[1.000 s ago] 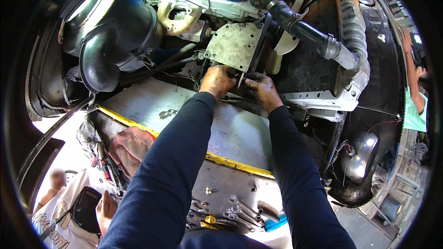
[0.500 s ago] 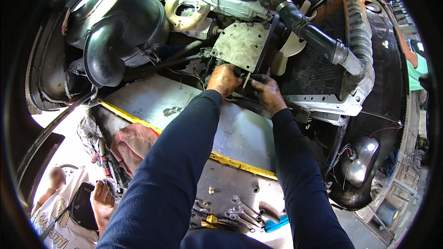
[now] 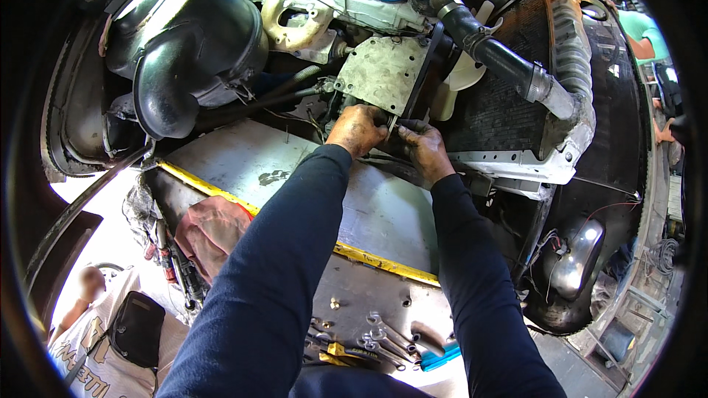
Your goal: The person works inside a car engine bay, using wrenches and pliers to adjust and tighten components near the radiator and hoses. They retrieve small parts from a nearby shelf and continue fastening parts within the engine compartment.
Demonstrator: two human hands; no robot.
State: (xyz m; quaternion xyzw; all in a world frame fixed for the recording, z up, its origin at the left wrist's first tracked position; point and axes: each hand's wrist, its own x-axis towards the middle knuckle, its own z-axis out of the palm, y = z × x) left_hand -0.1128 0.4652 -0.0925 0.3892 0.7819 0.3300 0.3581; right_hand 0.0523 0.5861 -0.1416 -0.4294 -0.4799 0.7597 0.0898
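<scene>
A pale metal plate (image 3: 385, 72) with several holes is fixed in the engine bay beside a black belt (image 3: 414, 87). Just under its lower edge my two hands meet. My left hand (image 3: 357, 131) is closed, its fingertips curled in behind the plate's lower corner. My right hand (image 3: 428, 149) pinches close by, thumb and forefinger together. A thin, light metal piece (image 3: 390, 125) shows between the fingertips of both hands; its exact kind is hard to make out. Fingers and shadow hide whatever else they grip.
The radiator (image 3: 509, 88) and a black hose (image 3: 501, 55) lie to the right, a big black air-cleaner housing (image 3: 199, 22) to the left. Under my arms is a grey panel with a yellow edge (image 3: 383, 264). Wrenches (image 3: 387, 335) and a reddish cloth (image 3: 214, 232) lie nearer. A person (image 3: 110, 332) is at lower left.
My hands stay at the same spot, with only slight finger movement. The hand of the person at lower left has dropped out of sight, and a person at the far right has shifted.
</scene>
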